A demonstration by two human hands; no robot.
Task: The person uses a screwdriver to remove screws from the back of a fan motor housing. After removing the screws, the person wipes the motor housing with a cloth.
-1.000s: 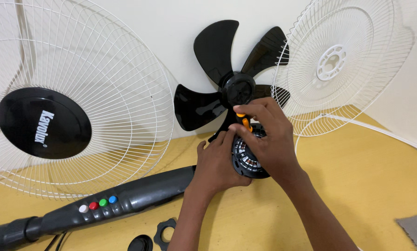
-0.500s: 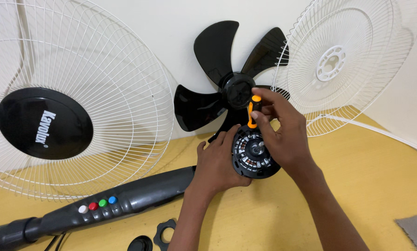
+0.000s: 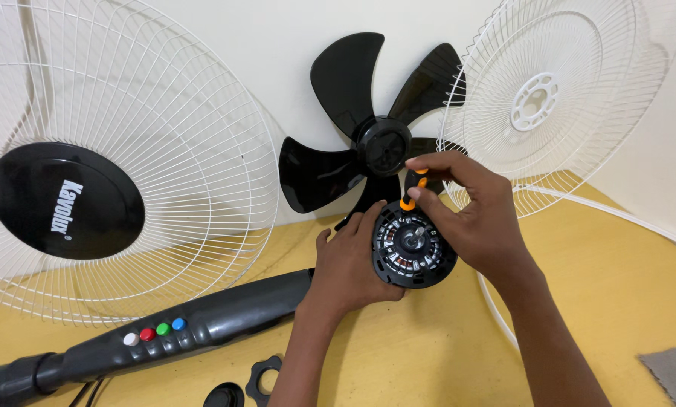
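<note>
Head view: a black fan motor (image 3: 413, 245), round face and centre shaft showing, is seen at frame centre on the yellow table (image 3: 443, 347). The left hand (image 3: 353, 264) is wrapped around the motor's left edge, fingers closed on the housing. The right hand (image 3: 477, 215) is placed just right of and above the motor, with fingers pinched shut on an orange-and-black screwdriver (image 3: 411, 192), held upright over the motor's top rim. A black fan blade (image 3: 368, 143) is leaned against the wall directly behind the motor. A white front grille (image 3: 112, 173) with a black centre disc is propped at the left of the frame, a white rear grille (image 3: 556, 98) at upper right. A black control column (image 3: 164, 335) with coloured buttons is laid at lower left, a black ring nut (image 3: 262, 377) near the bottom edge.
</note>
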